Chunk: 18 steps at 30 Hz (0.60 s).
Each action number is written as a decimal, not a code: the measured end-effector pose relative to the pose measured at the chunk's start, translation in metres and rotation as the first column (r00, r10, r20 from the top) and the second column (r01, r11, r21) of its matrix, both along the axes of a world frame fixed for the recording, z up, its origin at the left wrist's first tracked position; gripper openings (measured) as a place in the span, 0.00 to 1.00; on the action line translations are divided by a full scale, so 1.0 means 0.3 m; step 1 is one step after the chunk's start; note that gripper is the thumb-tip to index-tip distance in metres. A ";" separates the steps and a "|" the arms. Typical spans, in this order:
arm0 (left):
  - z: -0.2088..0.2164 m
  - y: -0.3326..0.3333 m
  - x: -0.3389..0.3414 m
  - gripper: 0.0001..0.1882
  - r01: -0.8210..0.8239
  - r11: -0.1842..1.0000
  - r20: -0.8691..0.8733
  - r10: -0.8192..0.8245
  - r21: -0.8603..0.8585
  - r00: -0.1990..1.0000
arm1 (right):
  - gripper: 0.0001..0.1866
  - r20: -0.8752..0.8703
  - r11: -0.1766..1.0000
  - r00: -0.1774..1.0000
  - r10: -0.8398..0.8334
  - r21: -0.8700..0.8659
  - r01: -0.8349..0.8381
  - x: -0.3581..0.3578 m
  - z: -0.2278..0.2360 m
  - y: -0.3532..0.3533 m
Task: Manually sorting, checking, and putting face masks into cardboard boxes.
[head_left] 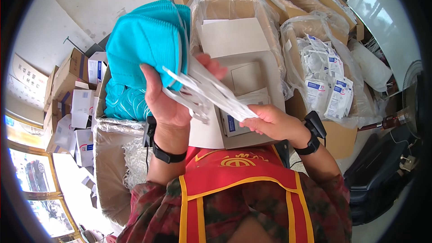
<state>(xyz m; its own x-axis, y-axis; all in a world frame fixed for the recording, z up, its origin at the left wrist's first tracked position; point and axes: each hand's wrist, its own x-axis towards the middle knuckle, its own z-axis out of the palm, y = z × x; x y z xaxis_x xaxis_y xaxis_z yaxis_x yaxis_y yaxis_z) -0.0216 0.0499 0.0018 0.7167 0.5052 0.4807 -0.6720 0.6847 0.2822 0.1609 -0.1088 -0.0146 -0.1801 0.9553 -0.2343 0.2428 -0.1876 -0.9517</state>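
My left hand is closed around a thick stack of teal face masks, its thumb on the near side and its fingertips showing past the far edge. White elastic straps run from the stack down to the right. My right hand pinches the ends of these straps and holds them stretched. Under the stack, more teal masks lie in a lined carton. Below the straps stands an open white box holding flat packets, partly hidden by my right hand.
On the right, a plastic-lined carton holds several wrapped white-and-blue packets. Another lined carton with white strands is at lower left. Small boxes pile up at the left. A fan and a black seat are far right.
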 end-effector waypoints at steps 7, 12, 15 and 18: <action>-0.167 0.049 -0.059 0.27 0.217 0.909 0.243 -0.314 0.356 0.918 | 0.11 0.197 0.926 0.980 -0.016 0.373 -0.059 0.046 0.064 -0.006; 0.005 0.015 -0.132 0.20 0.013 0.500 -0.253 0.415 0.866 0.874 | 0.08 0.472 0.889 0.881 -0.028 0.414 -0.194 0.091 0.148 -0.013; 0.172 -0.073 -0.117 0.13 0.106 -0.084 -0.028 0.639 0.991 0.769 | 0.08 0.524 0.874 0.852 0.008 0.411 -0.261 0.075 0.193 0.007; 0.170 -0.107 -0.116 0.12 0.270 -0.383 0.088 0.701 0.883 0.708 | 0.09 0.571 0.889 0.819 0.051 0.347 -0.297 0.035 0.231 0.039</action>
<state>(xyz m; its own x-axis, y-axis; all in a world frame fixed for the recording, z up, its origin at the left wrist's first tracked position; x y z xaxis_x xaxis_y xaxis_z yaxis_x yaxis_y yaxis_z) -0.0564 0.0178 0.0526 0.9575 0.0194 0.2876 -0.1066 -0.9032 0.4158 0.1713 -0.0970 0.0548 -0.3167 0.9469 0.0548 0.7213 0.2780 -0.6344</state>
